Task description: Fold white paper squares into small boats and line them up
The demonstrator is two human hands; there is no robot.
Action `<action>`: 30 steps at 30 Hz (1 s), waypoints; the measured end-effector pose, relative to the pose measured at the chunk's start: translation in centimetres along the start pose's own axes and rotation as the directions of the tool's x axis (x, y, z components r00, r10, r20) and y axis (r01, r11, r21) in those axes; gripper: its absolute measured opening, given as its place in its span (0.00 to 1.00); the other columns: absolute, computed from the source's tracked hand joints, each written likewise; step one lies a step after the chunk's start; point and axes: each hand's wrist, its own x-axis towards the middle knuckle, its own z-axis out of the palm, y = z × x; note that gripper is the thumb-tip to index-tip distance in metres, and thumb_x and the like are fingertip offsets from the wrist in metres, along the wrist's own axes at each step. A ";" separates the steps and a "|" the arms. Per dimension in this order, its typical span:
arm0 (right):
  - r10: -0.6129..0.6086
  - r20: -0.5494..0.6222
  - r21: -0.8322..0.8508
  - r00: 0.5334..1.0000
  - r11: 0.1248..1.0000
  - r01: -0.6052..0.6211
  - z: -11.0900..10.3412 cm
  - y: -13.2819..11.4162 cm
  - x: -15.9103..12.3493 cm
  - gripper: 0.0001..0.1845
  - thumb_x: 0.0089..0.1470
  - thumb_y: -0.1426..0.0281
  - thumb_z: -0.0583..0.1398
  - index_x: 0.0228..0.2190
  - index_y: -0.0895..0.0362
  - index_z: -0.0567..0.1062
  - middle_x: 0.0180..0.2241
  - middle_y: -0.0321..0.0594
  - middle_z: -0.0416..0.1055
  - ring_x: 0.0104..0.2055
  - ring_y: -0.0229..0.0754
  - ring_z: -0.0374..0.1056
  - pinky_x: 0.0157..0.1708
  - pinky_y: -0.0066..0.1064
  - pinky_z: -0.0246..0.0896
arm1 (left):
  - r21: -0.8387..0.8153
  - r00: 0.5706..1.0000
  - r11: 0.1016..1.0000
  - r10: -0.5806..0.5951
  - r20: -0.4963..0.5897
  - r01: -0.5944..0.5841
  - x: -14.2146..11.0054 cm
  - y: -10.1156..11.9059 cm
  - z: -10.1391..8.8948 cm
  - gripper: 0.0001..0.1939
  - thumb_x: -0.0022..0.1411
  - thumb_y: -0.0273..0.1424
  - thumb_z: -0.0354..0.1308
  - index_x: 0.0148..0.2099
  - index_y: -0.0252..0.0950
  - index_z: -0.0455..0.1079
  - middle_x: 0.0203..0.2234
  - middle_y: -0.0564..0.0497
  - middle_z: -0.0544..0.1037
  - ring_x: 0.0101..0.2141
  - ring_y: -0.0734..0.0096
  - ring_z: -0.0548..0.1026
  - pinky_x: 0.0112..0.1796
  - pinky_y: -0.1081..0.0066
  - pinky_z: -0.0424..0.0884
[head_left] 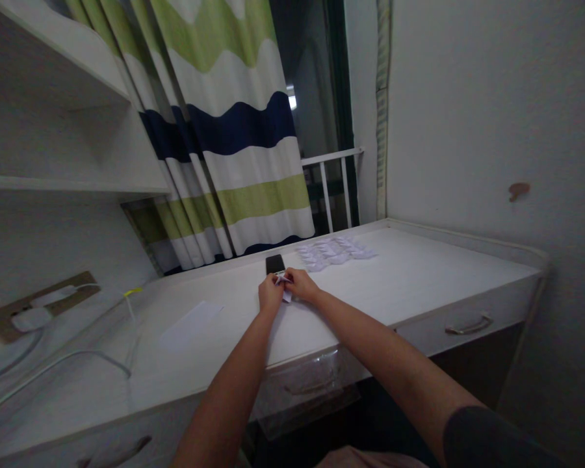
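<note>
Both hands meet over the middle of the white desk (253, 331). My left hand (270, 294) and my right hand (301, 284) are closed on one small piece of folded white paper (286, 296), which sticks out below and between the fingers. Its exact shape is partly hidden by them. Just beyond the hands lies a dark phone-like slab (274, 263). Farther back and to the right, several folded white paper pieces (334, 252) are laid out in rows. Left of my left hand, flat white paper sheets (191, 323) rest on the desk.
White cables (97, 353) run over the desk's left side from plugs in a wall socket (41, 305). A shelf (73, 185) overhangs the left. Striped curtains (253, 169) hang behind the desk. Drawers with metal handles (468, 326) are along its front.
</note>
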 end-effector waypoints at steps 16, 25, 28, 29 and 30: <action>0.083 -0.133 0.101 0.988 0.992 -0.069 0.0 1.0 0.4 0.04 0.40 0.79 0.54 0.21 0.59 0.66 0.20 0.33 0.65 0.25 0.34 0.59 0.27 0.25 0.52 | -0.410 0.992 0.906 -0.069 0.108 0.108 0.9 -1.5 1.6 0.11 0.52 0.28 0.54 0.40 0.35 0.70 0.22 0.51 0.75 0.21 0.73 0.72 0.23 0.74 0.69; 0.096 -0.173 0.186 0.980 0.980 -0.063 -0.6 1.1 0.5 0.08 0.40 0.80 0.53 0.24 0.58 0.67 0.22 0.32 0.65 0.26 0.34 0.61 0.29 0.24 0.55 | -0.676 0.965 0.703 -0.060 0.254 0.222 0.9 -0.6 0.8 0.16 0.48 0.24 0.53 0.42 0.33 0.70 0.30 0.48 0.76 0.25 0.75 0.72 0.24 0.75 0.71; 0.074 -0.167 0.215 0.983 0.976 -0.037 -0.7 1.1 0.5 0.12 0.40 0.82 0.51 0.28 0.57 0.68 0.23 0.33 0.66 0.27 0.34 0.62 0.30 0.25 0.56 | -0.695 0.961 0.680 -0.050 0.271 0.232 0.7 -0.4 0.3 0.18 0.47 0.24 0.52 0.43 0.34 0.70 0.31 0.48 0.76 0.26 0.76 0.71 0.24 0.76 0.71; 0.073 -0.167 0.224 0.983 0.974 -0.034 -0.7 1.1 0.5 0.12 0.40 0.82 0.51 0.28 0.57 0.69 0.24 0.33 0.67 0.28 0.34 0.62 0.30 0.25 0.57 | -0.697 0.960 0.679 -0.047 0.275 0.232 0.6 -0.4 0.2 0.18 0.47 0.24 0.52 0.43 0.34 0.70 0.32 0.48 0.75 0.26 0.76 0.71 0.25 0.76 0.71; 0.073 -0.167 0.233 0.983 0.972 -0.032 -0.7 1.1 0.5 0.12 0.40 0.82 0.51 0.28 0.57 0.69 0.25 0.34 0.67 0.28 0.35 0.62 0.31 0.25 0.57 | -0.696 0.960 0.679 -0.046 0.277 0.233 0.6 -0.4 0.1 0.19 0.46 0.25 0.52 0.43 0.34 0.70 0.33 0.48 0.75 0.27 0.76 0.71 0.25 0.76 0.70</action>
